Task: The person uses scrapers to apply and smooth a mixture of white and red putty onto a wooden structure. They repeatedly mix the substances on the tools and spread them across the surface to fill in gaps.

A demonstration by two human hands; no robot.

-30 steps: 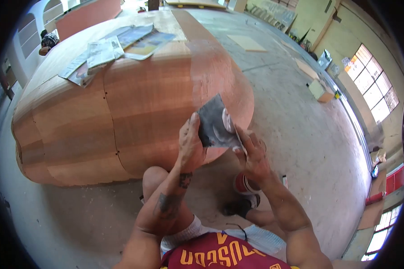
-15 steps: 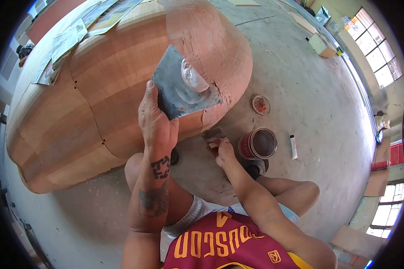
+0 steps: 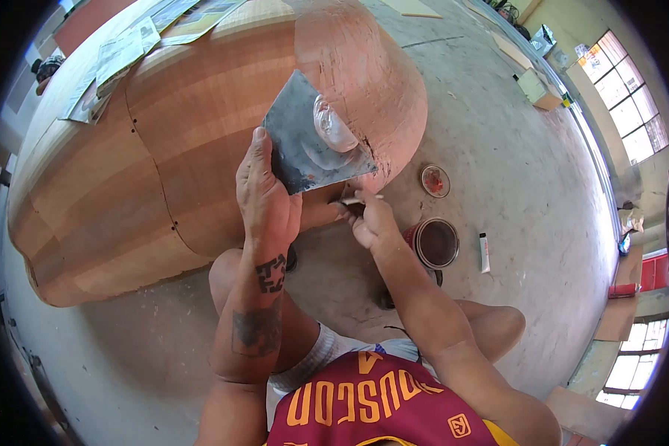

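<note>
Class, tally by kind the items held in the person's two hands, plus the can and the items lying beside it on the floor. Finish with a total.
Grey board: 1
Small flat tool: 1
Open can: 1
Shallow round lid or dish: 1
White tube: 1
Total: 5

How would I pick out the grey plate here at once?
Find the large curved wooden form. In front of it, the left hand holds up the flat grey plate. Unlike the round can and slim white tube on the floor, it is angular and carries a glossy pale dollop.
</note>
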